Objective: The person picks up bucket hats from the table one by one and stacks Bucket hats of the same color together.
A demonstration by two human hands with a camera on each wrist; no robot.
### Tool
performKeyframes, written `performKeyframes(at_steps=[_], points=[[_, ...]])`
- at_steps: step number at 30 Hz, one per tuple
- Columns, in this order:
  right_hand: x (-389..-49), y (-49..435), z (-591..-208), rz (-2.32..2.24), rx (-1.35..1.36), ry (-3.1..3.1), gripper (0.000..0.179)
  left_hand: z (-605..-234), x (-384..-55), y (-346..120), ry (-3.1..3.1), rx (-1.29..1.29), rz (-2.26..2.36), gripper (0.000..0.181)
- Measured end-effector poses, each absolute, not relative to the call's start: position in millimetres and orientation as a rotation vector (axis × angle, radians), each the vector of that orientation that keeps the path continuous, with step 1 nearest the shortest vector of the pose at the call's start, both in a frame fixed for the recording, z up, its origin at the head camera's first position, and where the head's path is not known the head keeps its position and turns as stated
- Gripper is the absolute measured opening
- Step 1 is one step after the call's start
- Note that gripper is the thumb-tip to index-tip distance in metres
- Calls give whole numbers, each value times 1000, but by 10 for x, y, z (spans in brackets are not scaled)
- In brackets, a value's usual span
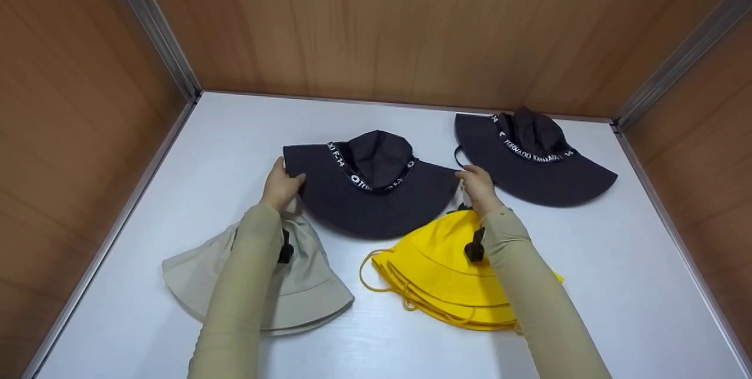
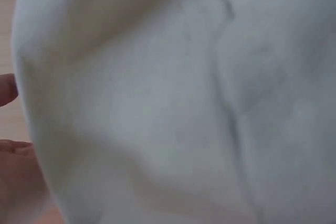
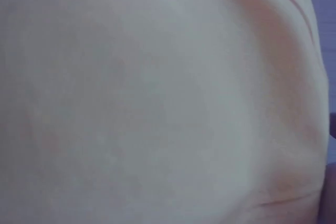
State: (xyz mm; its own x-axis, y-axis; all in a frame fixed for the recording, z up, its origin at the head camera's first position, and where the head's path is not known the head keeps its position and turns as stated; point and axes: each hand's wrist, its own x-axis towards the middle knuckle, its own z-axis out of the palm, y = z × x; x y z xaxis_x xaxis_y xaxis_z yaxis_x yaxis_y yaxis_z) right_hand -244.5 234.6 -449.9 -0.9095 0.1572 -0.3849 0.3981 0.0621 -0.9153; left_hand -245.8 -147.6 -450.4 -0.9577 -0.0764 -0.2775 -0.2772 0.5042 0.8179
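A dark wide-brimmed bucket hat [image 1: 376,211] lies crown away from me in the middle of the head view, its lettered inner band showing. My left hand [image 1: 281,186] pinches the left end of its brim, thumb on top. At the right end, my right hand [image 1: 479,188] holds the brim tip between thumb and fingers. Below my left forearm sit stacked beige hats [image 1: 314,291]; their cloth [image 2: 131,98] fills most of the left wrist view. Stacked yellow hats [image 1: 435,261] lie under my right forearm, and blurred pale cloth [image 3: 157,98] fills the right wrist view.
A second dark hat [image 1: 546,182] with a lettered band lies at the back right, near the wall. Wooden panels [image 1: 376,26] enclose the white table [image 1: 135,308] on three sides. A yellow cord loop [image 1: 363,279] sticks out left of the yellow hats.
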Motion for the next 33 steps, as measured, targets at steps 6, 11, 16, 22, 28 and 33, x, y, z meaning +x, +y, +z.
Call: performKeyframes(at_steps=[6,11,16,22,28,33], points=[[-2419,2410,-4437,-1978,537,2260,44,-4466,-2385,-1419,2598,-389,1397,66],[-2354,2486,-4350,-2001,456,2231,41,-4401,-2307,-1291,2665,-384,1389,59],[-2235,2561,-4287,-2011,366,2206,36,-4322,-2197,-1061,2734,-256,1464,50],[-2019,2667,-4260,-1967,309,2251,31,-4253,-1958,-640,2847,85,1558,37],[-1728,2763,-4250,-1838,229,2392,24,-4236,-1607,-216,2789,444,1502,25],[-1508,2841,-4245,-1778,212,2440,25,-4264,-1369,57,2677,562,1393,19]])
